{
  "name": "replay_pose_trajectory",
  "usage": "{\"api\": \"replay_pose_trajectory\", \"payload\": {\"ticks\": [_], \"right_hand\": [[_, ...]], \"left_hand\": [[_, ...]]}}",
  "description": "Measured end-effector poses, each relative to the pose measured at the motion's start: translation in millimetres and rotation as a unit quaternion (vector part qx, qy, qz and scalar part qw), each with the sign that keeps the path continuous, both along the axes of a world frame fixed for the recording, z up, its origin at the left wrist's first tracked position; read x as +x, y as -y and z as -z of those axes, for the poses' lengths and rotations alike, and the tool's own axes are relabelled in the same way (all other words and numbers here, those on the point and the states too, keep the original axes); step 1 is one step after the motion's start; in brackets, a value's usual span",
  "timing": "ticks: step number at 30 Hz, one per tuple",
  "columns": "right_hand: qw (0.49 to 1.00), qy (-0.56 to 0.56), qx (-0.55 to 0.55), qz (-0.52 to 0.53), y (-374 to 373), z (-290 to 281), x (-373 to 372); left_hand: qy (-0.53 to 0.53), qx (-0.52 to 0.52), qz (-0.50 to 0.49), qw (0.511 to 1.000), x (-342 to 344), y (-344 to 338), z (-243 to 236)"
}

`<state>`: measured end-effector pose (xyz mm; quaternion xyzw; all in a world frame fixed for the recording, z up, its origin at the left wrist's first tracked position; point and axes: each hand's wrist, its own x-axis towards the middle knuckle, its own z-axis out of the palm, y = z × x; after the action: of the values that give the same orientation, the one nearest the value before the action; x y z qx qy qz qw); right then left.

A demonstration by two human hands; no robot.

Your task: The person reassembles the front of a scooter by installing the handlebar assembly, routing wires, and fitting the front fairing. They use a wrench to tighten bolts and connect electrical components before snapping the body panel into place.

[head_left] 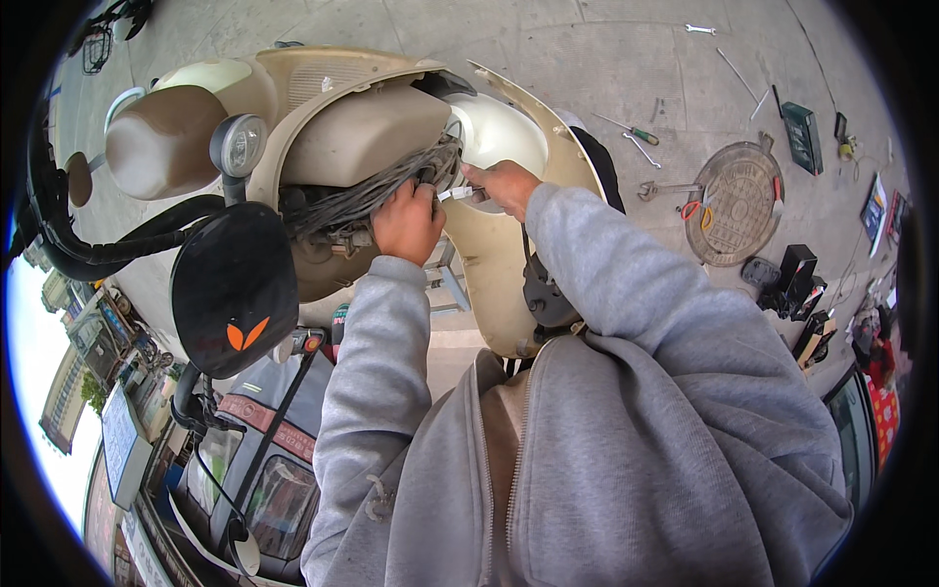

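Over the opened beige body of a scooter (367, 137), both hands meet beside a thick bundle of dark grey wires (377, 201). Between them is a small white plug connector (455, 194). My right hand (504, 186) pinches it, thumb and fingers pressed together. My left hand (409, 223) is closed next to the bundle, fingers curled round a small dark part whose kind is mostly hidden. A rounded white panel (504, 135) lies just beyond my right hand. The loosened cream outer panel (484, 264) stands away from the body below the hands.
A black mirror (235, 289) and a headlight (238, 147) jut out at left. On the concrete at right are a screwdriver (641, 134), several wrenches, a round manhole cover (738, 220), orange-handled pliers (693, 210) and a dark green box (802, 137). A grey covered vehicle (274, 489) stands lower left.
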<state>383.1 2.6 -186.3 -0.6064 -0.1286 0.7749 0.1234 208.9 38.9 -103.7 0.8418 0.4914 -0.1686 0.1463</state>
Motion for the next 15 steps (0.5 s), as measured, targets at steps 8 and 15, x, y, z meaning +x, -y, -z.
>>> {"api": "replay_pose_trajectory", "payload": {"ticks": [8, 15], "right_hand": [[0.991, -0.091, 0.016, 0.099, 5, 21, 1], [0.973, -0.105, -0.164, 0.123, -4, 2, -8]], "left_hand": [[-0.007, 0.014, 0.007, 1.000, 2, 0, 3], [0.045, 0.008, 0.006, 0.999, -2, 0, -1]]}}
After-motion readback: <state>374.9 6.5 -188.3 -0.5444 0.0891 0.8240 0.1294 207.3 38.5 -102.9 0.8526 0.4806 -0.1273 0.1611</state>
